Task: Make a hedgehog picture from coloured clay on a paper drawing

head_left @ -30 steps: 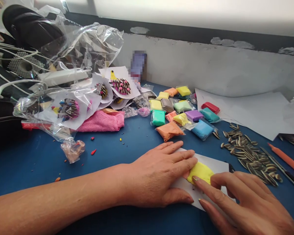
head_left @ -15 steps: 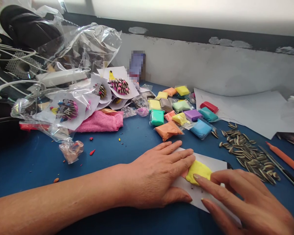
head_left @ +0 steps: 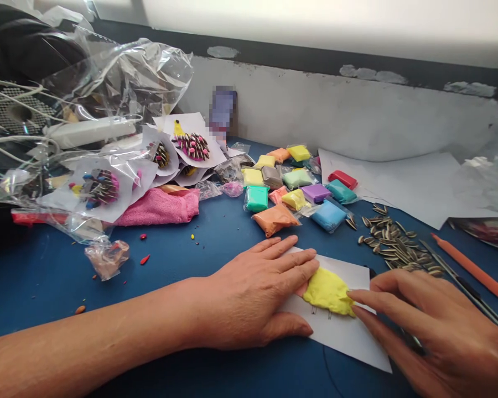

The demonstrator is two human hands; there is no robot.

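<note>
Yellow modelling clay (head_left: 326, 290), a flat oval with a lumpy edge, lies on a white rectangular paper sheet (head_left: 340, 330). Clock positions are taken from it, twelve pointing away from the person. Right hand (head_left: 427, 318), at three to four o'clock: thumb and forefinger narrowly spaced, tips at the clay's right end. Whether clay is pinched between them cannot be told. Left hand (head_left: 249, 296), at nine: spread flat on the sheet, fingers beside the clay's left end. A small peach-coloured patch (head_left: 301, 289) shows there, partly covered.

Step in hand, as judged: shaping of the right-end edge. The next move calls for light fingertip pressure and a steady sheet, lest the soft layer tear or shift.

Farther out: striped sunflower seeds (head_left: 392, 243), loosely heaped at two; plastic-wrapped blocks of coloured clay (head_left: 297, 178) at eleven to twelve; a folded pink terry cloth (head_left: 160, 207) at ten. All rest on a blue tabletop (head_left: 170, 260).
</note>
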